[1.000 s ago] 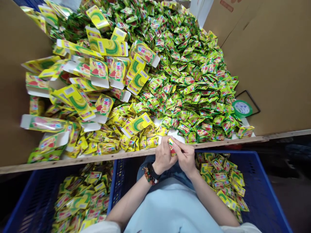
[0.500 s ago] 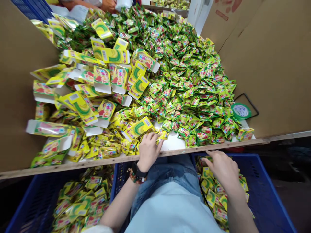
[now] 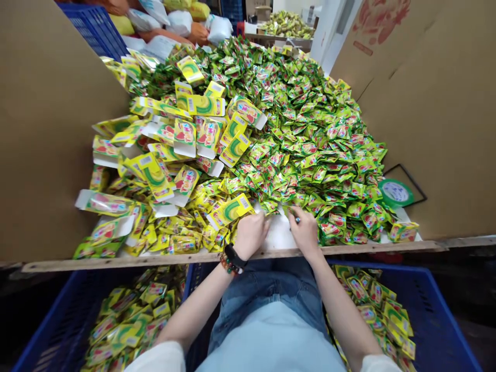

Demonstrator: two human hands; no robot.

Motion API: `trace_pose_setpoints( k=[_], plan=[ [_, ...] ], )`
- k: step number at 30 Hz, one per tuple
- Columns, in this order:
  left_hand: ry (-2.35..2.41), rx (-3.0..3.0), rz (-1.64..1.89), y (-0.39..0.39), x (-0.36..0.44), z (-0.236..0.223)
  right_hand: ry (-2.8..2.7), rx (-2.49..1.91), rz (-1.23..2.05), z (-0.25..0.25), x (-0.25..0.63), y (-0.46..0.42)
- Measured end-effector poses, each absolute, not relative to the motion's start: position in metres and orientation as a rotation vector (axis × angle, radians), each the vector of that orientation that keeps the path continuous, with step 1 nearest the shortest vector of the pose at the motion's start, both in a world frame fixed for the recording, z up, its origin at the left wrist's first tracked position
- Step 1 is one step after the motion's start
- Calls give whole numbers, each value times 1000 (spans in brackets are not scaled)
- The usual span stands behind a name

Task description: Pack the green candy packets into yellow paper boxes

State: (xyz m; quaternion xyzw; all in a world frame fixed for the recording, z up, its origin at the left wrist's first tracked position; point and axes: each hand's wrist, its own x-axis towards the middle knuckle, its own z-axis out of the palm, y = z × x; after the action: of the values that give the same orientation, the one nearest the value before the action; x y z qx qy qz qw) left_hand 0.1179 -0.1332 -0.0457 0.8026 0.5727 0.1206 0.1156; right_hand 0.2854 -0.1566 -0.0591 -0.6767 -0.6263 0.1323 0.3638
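Down at my lap, my jeans (image 3: 263,289) show under my pale blue shirt (image 3: 271,336), and a blue plastic crate sits to each side of my knees. The left crate (image 3: 46,330) and the right crate (image 3: 426,320) both hold loose heaps of small yellow-green cartons (image 3: 372,305).

Just past my knees runs the wooden edge strip (image 3: 232,253) of the bench, and both my hands are over it, close together on a white board (image 3: 277,235). My left hand (image 3: 250,235), with a black band and a beaded bracelet (image 3: 231,260) on the wrist, is loosely curled, its fingers turned under, and I can't tell whether it has hold of anything. My right hand (image 3: 304,230) is half closed, with the fingertips (image 3: 293,213) drawn together at the near edge of the green sachets (image 3: 302,139). They touch that pile, but I can't tell if they've gripped one.

The sachets fill the bench ahead of me in a big heap, with yellow sachets (image 3: 194,206) and flat printed cartons (image 3: 228,212) to the left. Cardboard walls (image 3: 50,129) (image 3: 437,129) stand on either side, a round green-and-white tape roll (image 3: 395,194) lies against the right one, and white sacks (image 3: 219,28) sit beyond the far end
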Motion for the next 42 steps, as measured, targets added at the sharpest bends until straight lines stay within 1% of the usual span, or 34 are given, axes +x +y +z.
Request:
trace_pose_setpoints(
  k=[3,5,7,10,14,21,24,27,28,30,32,34,37,40,42],
  plan=[
    [1595,1900,774,-141,115,-43,-1018,-1394,917,-54,282,-176],
    [1378,1509,957,-150,118,-41,-720,-1229,1154,-51,275,-183],
    [1195,1217,1016,-160,122,-39,-605,-1202,1220,-48,268,-187],
    [1100,1050,1028,-170,128,-36,-613,-1206,1261,-44,265,-191],
    [1067,1092,1003,-175,127,-35,-693,-1153,1365,-35,272,-196],
    [994,1372,868,-186,121,-37,-856,-1191,1413,-33,274,-201],
    [1183,1667,895,-183,106,-27,-790,-1223,1303,-42,275,-205],
    [1755,2036,1033,-166,75,-20,-759,-1306,1106,-49,284,-209],
    [1951,2118,1001,-159,63,-20,-813,-1333,1042,-49,288,-211],
    [2125,2242,789,-146,43,-23,-1016,-1368,904,-48,293,-212],
    [2071,2319,620,-139,33,-28,-1303,-1349,736,-44,292,-211],
    [1949,2342,613,-140,32,-27,-1609,-1288,555,-40,283,-209],
    [1662,2335,635,-151,40,-10,-1991,-1213,315,-35,266,-203],
    [1422,2276,604,-165,51,10,-2127,-1186,130,-35,255,-199],
    [1398,2144,795,-174,62,15,-2047,-1195,93,-37,252,-201]
  ],
)
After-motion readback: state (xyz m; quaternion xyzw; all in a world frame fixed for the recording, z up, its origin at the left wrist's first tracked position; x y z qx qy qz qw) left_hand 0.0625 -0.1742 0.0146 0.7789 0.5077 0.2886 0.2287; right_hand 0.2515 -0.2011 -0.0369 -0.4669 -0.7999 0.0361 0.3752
